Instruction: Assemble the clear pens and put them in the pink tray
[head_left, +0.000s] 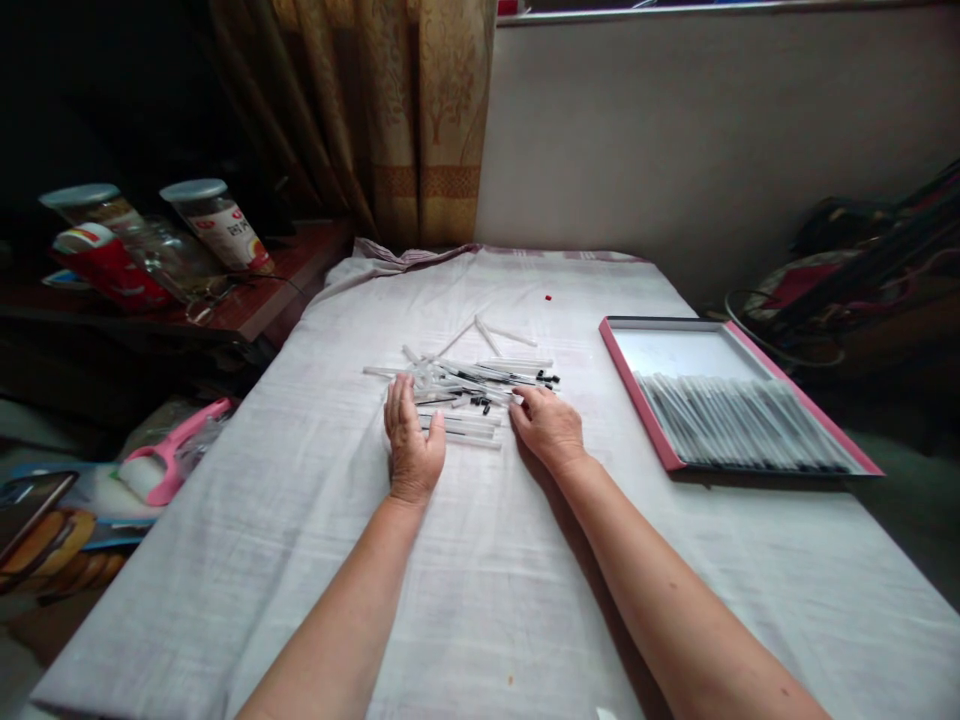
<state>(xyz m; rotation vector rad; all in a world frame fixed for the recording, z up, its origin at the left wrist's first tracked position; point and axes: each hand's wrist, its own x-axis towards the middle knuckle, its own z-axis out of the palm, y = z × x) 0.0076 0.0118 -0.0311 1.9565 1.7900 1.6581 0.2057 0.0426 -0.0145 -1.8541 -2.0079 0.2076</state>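
A loose pile of clear plastic pen barrels (472, 440) and thin dark pen refills (487, 376) lies on the cloth in front of me. Several small black pen plugs (476, 402) are scattered among them, mostly on the right side. My left hand (414, 440) stands on edge at the pile's left side, fingers stretched and thumb apart, touching or nearly touching the barrel ends. At the right side, my right hand (549, 422) has its fingers curled together with the tips against the pile. Whatever those fingertips pinch, if anything, is too small to make out.
To the right lies a pink-edged shallow box (634, 390) holding a row of assembled clear pens (742, 425). A tiny red piece (548, 297) rests farther back on the white cloth (300, 520). Jars (225, 230) stand on a side table; pink-handled scissors (169, 460) lie left.
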